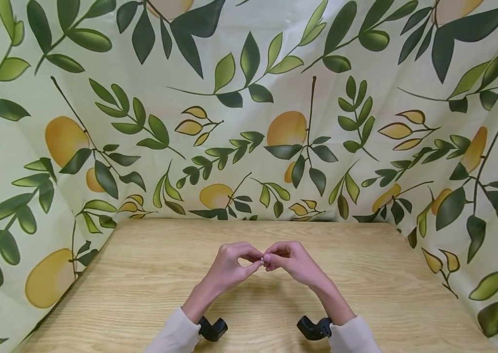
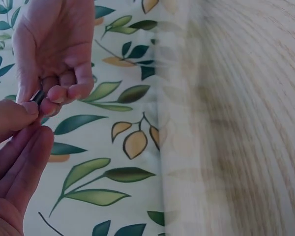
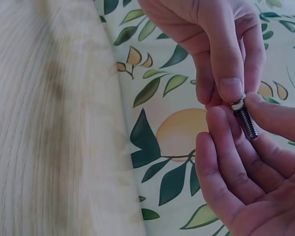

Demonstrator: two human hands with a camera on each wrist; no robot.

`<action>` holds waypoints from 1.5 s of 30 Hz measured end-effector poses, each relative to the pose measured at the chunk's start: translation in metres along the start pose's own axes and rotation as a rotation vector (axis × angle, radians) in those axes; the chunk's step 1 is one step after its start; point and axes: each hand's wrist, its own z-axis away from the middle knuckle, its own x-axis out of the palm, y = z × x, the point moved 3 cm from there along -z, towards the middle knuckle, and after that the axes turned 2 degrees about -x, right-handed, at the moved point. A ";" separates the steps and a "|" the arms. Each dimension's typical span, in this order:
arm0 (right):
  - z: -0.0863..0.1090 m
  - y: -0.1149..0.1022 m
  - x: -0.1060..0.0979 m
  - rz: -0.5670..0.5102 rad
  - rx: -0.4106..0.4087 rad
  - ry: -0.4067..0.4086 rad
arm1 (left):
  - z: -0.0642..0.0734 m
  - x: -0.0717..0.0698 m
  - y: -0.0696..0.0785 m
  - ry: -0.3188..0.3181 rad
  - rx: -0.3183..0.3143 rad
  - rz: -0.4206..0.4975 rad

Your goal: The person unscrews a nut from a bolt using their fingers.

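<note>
Between the fingertips of both hands is a small metal bolt [image 3: 246, 120] with a threaded shank. A shiny wider piece sits at its upper end; whether it is the head or a nut I cannot tell. My left hand [image 1: 231, 267] pinches that upper end with thumb and fingers. From the other side my right hand [image 1: 293, 262] holds the bolt, its thumb against it just below the wider piece. In the left wrist view the bolt [image 2: 38, 97] shows as a short dark cylinder. Fingers hide part of it in every view.
Both hands are raised over a light wood-grain table [image 1: 152, 274]. A cloth printed with leaves and fruit [image 1: 249, 117] hangs behind the table and along both sides. Black wrist mounts [image 1: 212, 329] are strapped by the pale sleeves [image 1: 176, 333].
</note>
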 end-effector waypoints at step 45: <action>0.006 -0.013 0.004 0.074 -0.026 -0.101 | 0.004 -0.010 0.009 0.020 0.061 0.071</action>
